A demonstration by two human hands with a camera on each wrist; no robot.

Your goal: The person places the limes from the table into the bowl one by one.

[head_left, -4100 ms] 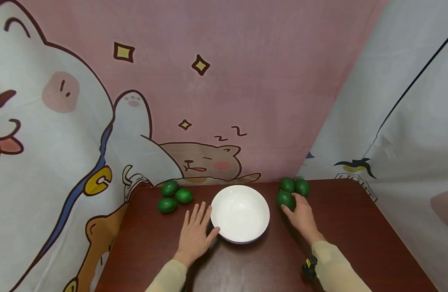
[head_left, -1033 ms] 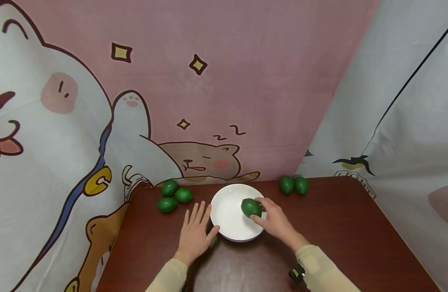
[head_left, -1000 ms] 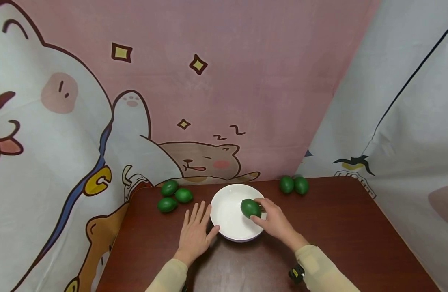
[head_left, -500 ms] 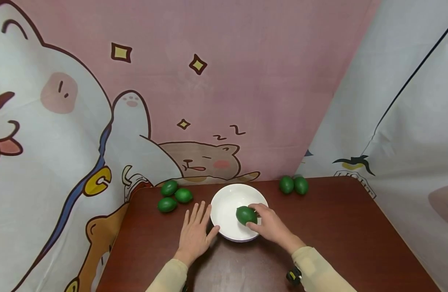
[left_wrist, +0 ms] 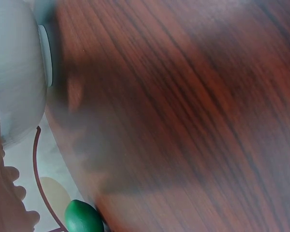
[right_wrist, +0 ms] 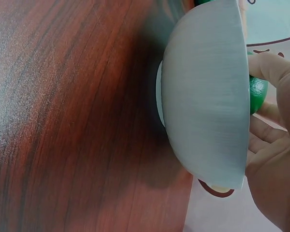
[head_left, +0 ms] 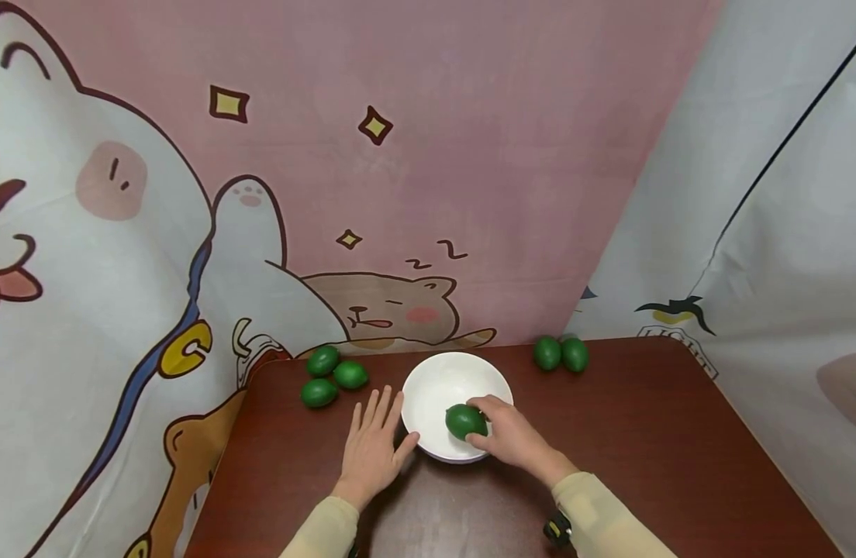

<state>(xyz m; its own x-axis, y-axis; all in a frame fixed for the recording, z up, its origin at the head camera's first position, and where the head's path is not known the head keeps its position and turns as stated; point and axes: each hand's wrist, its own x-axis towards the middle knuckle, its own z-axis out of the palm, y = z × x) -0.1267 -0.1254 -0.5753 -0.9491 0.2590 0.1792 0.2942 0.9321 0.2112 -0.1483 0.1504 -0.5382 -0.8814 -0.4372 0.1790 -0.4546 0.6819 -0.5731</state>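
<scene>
Two hands: right hand (head_left: 513, 435) grips green fruit (head_left: 464, 422), left hand (head_left: 374, 448) splayed beside bowl (head_left: 431, 389).

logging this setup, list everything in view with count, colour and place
backdrop: at least 1, pink and white, at back
table: 1, reddish brown, in front
bowl: 1, white, on the table
held fruit: 1, green, at the bowl's opening
left fruits: 3, green, table's far left corner
right fruits: 2, green, table's far edge, right
wrist device: 1 clear, black and yellow, low right
sleeves: 2, pale yellow, bottom edge
left hand: 1, bare, left of bowl
right hand: 1, bare, gripping held fruit
</scene>
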